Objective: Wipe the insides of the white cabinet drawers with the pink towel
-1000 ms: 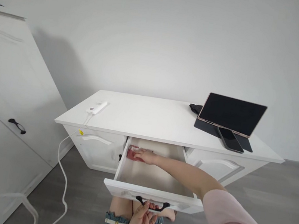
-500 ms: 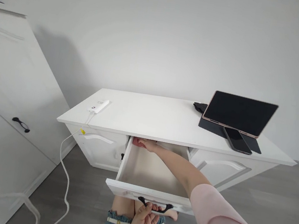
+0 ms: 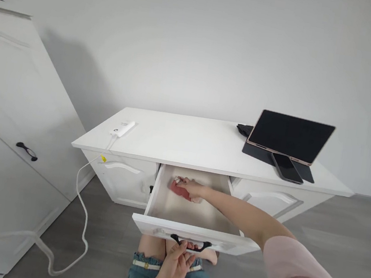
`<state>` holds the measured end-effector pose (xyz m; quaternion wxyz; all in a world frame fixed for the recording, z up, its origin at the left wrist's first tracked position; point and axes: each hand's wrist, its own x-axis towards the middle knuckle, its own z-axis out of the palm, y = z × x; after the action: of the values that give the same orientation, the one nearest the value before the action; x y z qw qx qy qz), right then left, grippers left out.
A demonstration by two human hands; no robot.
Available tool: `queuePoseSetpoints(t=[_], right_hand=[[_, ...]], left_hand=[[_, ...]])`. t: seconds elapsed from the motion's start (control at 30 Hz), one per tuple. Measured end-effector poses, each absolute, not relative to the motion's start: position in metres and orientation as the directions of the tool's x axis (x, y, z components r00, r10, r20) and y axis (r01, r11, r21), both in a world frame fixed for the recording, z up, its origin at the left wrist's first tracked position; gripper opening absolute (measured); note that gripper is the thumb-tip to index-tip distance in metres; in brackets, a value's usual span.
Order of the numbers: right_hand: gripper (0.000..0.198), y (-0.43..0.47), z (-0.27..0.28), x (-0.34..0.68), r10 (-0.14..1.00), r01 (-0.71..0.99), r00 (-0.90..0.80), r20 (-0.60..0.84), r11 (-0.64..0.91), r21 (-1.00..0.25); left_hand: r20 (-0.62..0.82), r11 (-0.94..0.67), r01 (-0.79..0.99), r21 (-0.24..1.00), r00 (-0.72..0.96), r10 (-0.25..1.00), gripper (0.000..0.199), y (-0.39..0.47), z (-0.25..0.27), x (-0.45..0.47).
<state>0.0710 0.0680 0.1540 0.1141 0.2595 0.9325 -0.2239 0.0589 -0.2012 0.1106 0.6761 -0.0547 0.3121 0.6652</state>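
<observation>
A white drawer [image 3: 161, 225] is pulled out from the middle of a white cabinet. My left hand [image 3: 177, 263] is closed around the black handle [image 3: 204, 246] on the drawer's front. Inside the drawer, my right hand [image 3: 192, 188] presses a red cloth [image 3: 180, 191] against the pale drawer bottom [image 3: 174, 210], its fingers over the cloth. Part of the cloth is hidden under the hand.
On the cabinet top [image 3: 178, 140] a white power bank [image 3: 124, 128] lies at the left with a white cable [image 3: 83, 217] hanging to the floor. A tablet [image 3: 290, 136], a phone [image 3: 286, 167] and a black item [image 3: 244, 129] are at the right. A white wardrobe [image 3: 7, 106] stands left.
My right hand has moved the red cloth from the drawer's back left corner forward and to the right. My left hand stays on the handle.
</observation>
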Motion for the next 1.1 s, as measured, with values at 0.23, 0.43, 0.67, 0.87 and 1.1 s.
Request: queuePoseSetpoints(t=[0.23,0.43,0.67,0.87,1.1], right_hand=[[0.086,0.020,0.160,0.104,0.202,0.330,-0.892,-0.404,0.903,-0.277],[0.039,0.000,0.156,0.126,0.301,0.500,-0.851,-0.430,0.714,-0.490],[0.063,0.034,0.155,0.139,0.183,0.271,-0.934,-0.308,0.923,-0.274],[0.054,0.081,0.160,0.137,0.462,0.500,-0.848,-0.260,0.860,-0.102],[0.077,0.120,0.157,0.138,0.688,0.715,-0.672,-0.272,0.699,0.002]], left_hand=[[-0.449,0.112,-0.940,0.323,-0.048,0.892,0.019,-0.200,0.110,0.057],[-0.471,0.109,-0.944,0.312,-0.054,0.881,0.022,-0.201,0.105,0.056],[-0.467,0.096,-0.942,0.321,-0.070,0.881,0.022,-0.199,0.105,0.056],[-0.492,0.101,-0.932,0.348,-0.090,0.866,0.023,-0.196,0.103,0.055],[-0.491,0.100,-0.923,0.370,-0.103,0.865,0.022,-0.195,0.099,0.055]])
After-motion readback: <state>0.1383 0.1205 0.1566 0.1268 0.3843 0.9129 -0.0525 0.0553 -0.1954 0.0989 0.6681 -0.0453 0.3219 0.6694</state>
